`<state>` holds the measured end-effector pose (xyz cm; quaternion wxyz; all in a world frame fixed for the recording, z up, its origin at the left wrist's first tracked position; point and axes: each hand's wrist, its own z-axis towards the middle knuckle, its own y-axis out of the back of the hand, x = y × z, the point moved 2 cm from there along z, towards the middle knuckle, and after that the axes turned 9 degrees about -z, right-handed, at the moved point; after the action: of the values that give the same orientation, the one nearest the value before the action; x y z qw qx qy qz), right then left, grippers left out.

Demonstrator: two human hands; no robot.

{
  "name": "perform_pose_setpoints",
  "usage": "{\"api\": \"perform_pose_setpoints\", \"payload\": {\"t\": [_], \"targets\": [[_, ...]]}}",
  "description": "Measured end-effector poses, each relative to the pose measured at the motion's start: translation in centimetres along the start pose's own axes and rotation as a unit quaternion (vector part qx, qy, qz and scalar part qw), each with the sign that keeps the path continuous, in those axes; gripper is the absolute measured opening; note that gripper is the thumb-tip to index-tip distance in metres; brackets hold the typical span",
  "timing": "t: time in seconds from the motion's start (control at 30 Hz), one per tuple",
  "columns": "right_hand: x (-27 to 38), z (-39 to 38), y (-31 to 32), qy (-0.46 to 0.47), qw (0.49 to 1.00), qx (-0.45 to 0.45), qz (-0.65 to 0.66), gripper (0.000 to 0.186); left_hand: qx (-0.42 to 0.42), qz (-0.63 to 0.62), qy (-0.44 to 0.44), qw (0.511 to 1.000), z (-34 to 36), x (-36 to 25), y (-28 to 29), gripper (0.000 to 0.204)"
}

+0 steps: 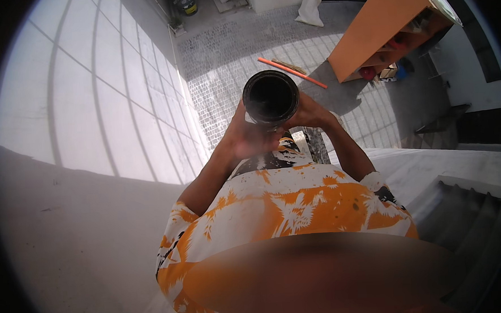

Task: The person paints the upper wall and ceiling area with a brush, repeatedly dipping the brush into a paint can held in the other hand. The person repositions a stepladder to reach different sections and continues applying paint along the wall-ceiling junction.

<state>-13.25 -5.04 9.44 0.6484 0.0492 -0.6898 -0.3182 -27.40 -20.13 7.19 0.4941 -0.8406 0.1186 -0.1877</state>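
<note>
A dark, round, open-mouthed container [270, 97] is held up in front of my chest. I look down into its black inside, and its exact kind does not show. My left hand [242, 132] is closed against its left and lower side. On the right side, my right hand [311, 112] is wrapped round it, with fingers partly hidden behind. Some of the left fingers blur together beneath the rim.
On the paved floor beyond lie an orange pole [292, 73] and a white sack [309, 10]. An orange shelf unit [371, 28] holding assorted items stands at the right. A white wall [82, 80] rises on the left. Dark ridged slats [474, 215] are at the lower right.
</note>
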Motion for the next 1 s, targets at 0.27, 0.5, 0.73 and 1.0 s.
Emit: {"api": "perform_pose_setpoints", "payload": {"t": [0.27,0.5,0.73,1.0], "targets": [[-0.7,-0.1,0.2,-0.044,0.997,-0.033,0.045,0.105,0.119,0.051,-0.045,0.99,0.3,0.1,0.7,0.123],[-2.5,0.7,-0.6,-0.047,0.996,0.03,0.072,0.107,0.174,-0.006,-0.042,0.984,1.3,-1.4,1.2,0.096],[4.3,1.9,8.3,0.019,0.997,0.015,0.068,0.1,0.138,-0.003,-0.084,0.987,0.9,-1.0,0.5,0.073],[13.3,9.8,3.5,0.055,0.964,0.011,-0.259,0.049,0.138,0.02,-0.177,0.974,-0.2,-2.3,1.1,0.068]]}}
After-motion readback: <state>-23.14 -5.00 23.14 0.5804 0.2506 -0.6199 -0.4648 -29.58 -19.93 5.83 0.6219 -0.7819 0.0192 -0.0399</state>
